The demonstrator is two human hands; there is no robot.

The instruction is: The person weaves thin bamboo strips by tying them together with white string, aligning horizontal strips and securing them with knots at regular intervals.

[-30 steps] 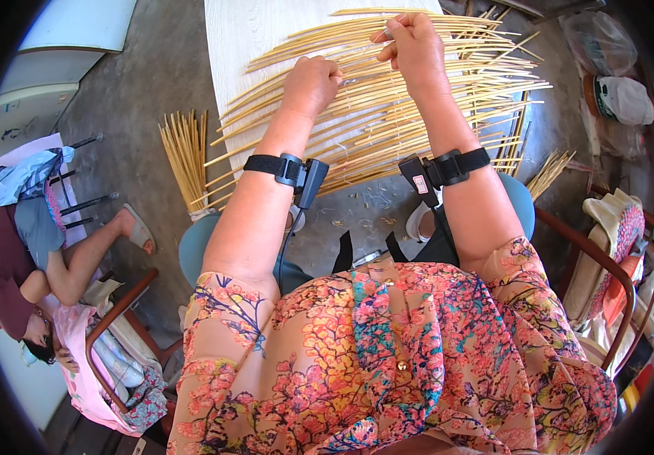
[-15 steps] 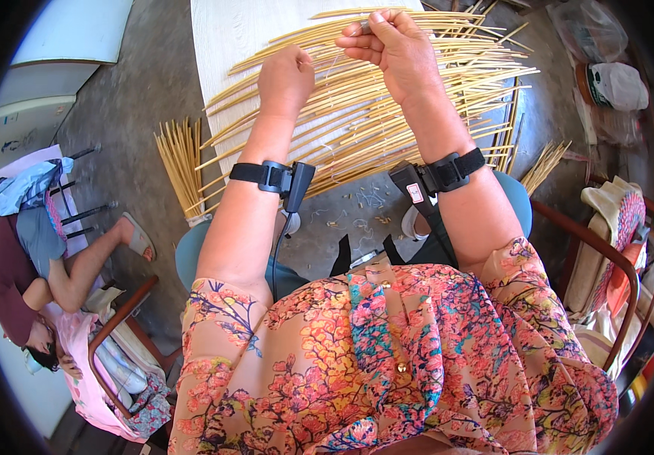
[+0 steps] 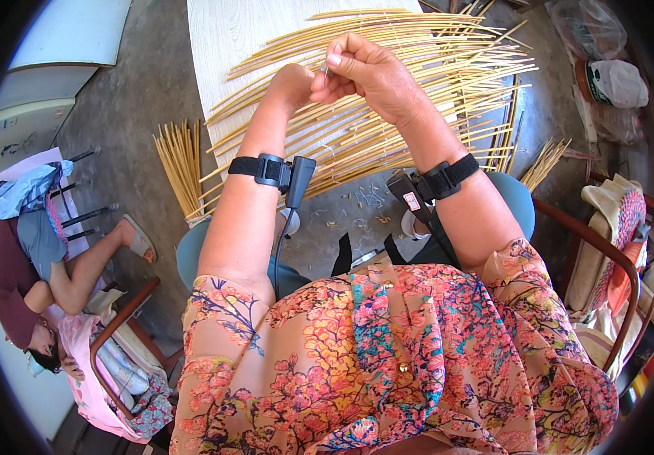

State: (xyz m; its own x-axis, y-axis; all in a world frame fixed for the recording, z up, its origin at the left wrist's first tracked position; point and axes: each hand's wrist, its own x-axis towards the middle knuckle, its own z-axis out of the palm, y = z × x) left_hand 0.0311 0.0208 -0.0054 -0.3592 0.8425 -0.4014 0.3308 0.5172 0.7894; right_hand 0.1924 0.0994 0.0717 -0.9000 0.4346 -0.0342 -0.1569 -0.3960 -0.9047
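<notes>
Above the white table [image 3: 224,45], my two hands meet over a broad layer of long, thin yellow sticks [image 3: 372,125]. White thread shows in places among the sticks. My right hand [image 3: 368,76] is closed in a pinch, thumb against index finger; a tiny greyish glint shows at the fingertips, too small to name. Beside it, almost touching those fingertips, my left hand [image 3: 290,87] has its fingers curled inward. Whatever it grips is hidden behind the back of the hand.
An upright bundle of sticks [image 3: 179,163] stands left of the table, another bundle [image 3: 545,165] at right. Scraps [image 3: 368,199] litter the floor. A wooden-armed chair [image 3: 607,258] is at right; at left, a person [image 3: 20,280] sits near a stool.
My right hand has come down and left, toward my left hand. The left hand has shifted slightly right and lower, so the two now almost touch.
</notes>
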